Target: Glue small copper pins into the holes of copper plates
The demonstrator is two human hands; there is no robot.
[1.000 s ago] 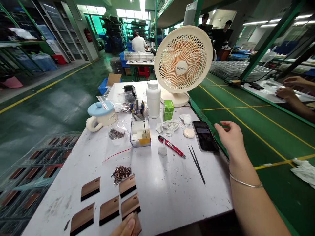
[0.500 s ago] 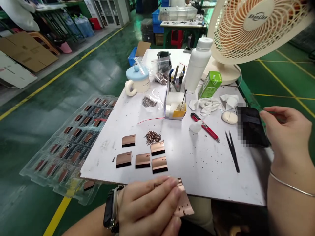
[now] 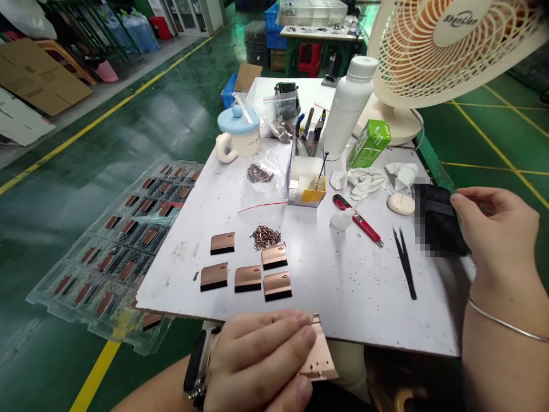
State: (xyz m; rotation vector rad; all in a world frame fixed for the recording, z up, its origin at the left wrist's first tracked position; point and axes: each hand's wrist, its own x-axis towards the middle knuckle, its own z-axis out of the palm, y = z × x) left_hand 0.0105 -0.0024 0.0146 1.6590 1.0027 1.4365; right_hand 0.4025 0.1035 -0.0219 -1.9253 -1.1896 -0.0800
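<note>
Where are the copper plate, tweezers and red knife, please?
Copper plate (image 3: 321, 357), head view, bare lower part.
Tweezers (image 3: 405, 266), head view, middle of the arms.
Red knife (image 3: 364, 228), head view, red handle.

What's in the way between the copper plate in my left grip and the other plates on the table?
Nothing visible. The copper plate in your left grip is at the white tabletop's front edge, and only bare tabletop separates it from the nearest black-edged plate.

Cream desk fan (image 3: 454, 46) is towering over the far corner, a white plastic bottle (image 3: 348, 106) is standing just beside it, and a green carton (image 3: 369, 144) is sitting near its base. Blue-lidded mug (image 3: 237, 137) is hanging out on the left, while a red utility knife (image 3: 357, 220) and black tweezers (image 3: 404, 263) are lying near each other.
</note>
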